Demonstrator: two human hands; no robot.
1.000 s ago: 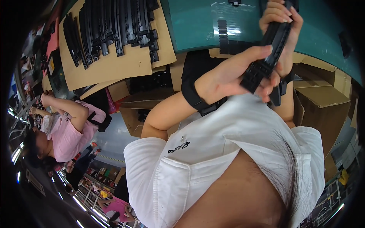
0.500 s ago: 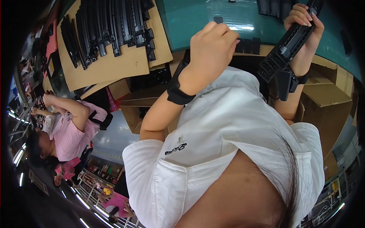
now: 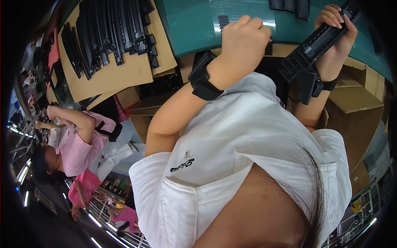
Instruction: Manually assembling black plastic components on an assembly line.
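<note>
My right hand point(image 3: 337, 39) is wrapped round the upper part of a long black plastic strip point(image 3: 308, 51) with ribs and slots along it. The strip slants down to the left, and its blocky lower end is near my body. My left hand point(image 3: 247, 43) is to the left of the strip and apart from it, its fingers curled in over the table edge; whatever they hold, if anything, is hidden. Small black toothed pieces point(image 3: 223, 21) lie on the green table point(image 3: 188, 29) beside the left hand. Each wrist wears a black band with a device.
Several long black strips point(image 3: 111, 33) lie in a row on cardboard point(image 3: 120, 76) at the left. Black curved parts point(image 3: 291, 7) rest at the far side of the table. An open cardboard box point(image 3: 355, 99) stands below the right forearm. A person in pink point(image 3: 82, 136) works at the left.
My left hand has moved to the right, nearer the strip. The right hand keeps its hold on the strip and has barely shifted.
</note>
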